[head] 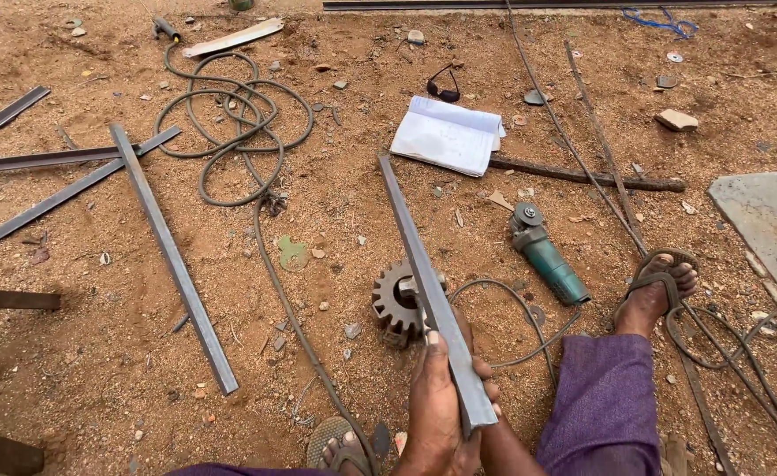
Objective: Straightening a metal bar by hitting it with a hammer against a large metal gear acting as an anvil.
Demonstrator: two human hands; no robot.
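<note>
Head view, scanned left to right: several flat steel strips (172, 256) lie loose on the sandy ground (97, 353) at the far left, crossing one another. Next to them a coiled hose or cable (230, 123) loops across the dirt and trails down toward the lower edge. At centre a rusty toothed gear (395, 304) rests on the ground, touching the underside of a long steel angle bar (424, 282). The bar's long axis runs from the lower centre up and slightly left, away from the person, its far end near an open white notebook (448, 134) with dark sunglasses (443, 88) just beyond. The left hand (437, 410) grips the near end, thumb laid along the top face and fingers curled underneath, clamped on the steel. The right hand is largely hidden behind the bar and the left hand; whether its fingers hold anything cannot be told. Right of the bar lies a green angle grinder (543, 256), its cord curving back toward the hands. Farther right, a sandalled foot (662, 286) rests among thin rods (600, 141).
</note>
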